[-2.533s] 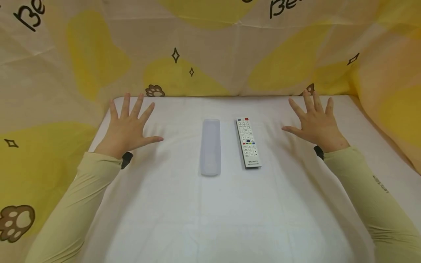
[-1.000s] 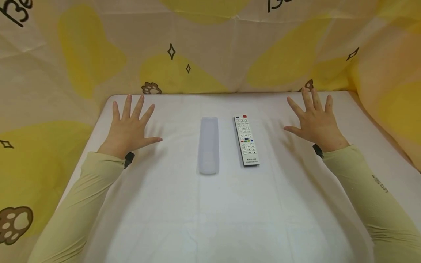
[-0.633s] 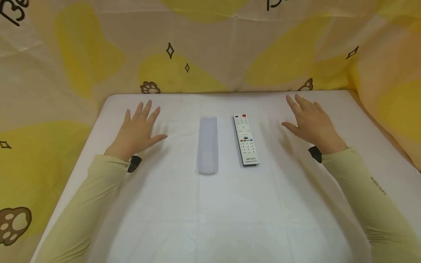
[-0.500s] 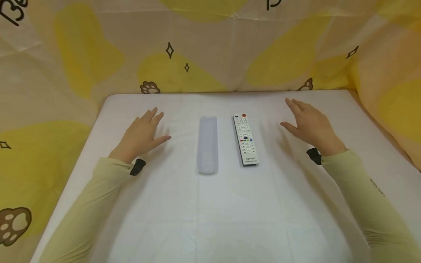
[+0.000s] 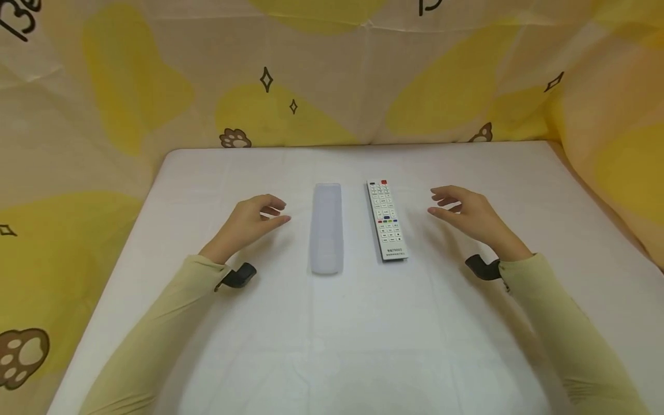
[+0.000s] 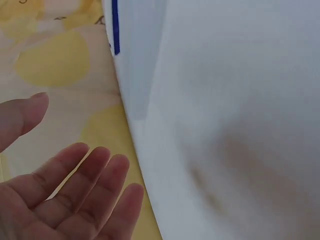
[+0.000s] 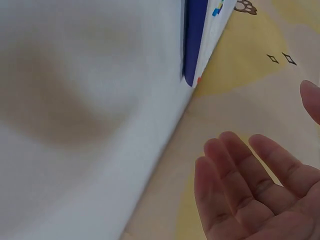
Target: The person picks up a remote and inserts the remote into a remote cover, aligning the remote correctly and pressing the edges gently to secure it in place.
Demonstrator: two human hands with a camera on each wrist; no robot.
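A white remote with coloured buttons lies lengthwise at the middle of the white table. A translucent bluish silicone cover lies parallel to it on its left. My left hand hovers just left of the cover with its fingers loosely curled, holding nothing. My right hand hovers just right of the remote in the same loose pose, also empty. In the left wrist view the left hand shows its palm near the cover. In the right wrist view the right hand faces the remote's dark side.
A cloth with yellow patches, paw prints and black lettering hangs behind and around the table. Both arms wear pale yellow-green sleeves with a dark wrist camera at each cuff.
Both hands left their flat, spread pose near the table's far corners. They moved inward and toward me, fingers now loosely curled beside the cover and the remote. Neither object moved.
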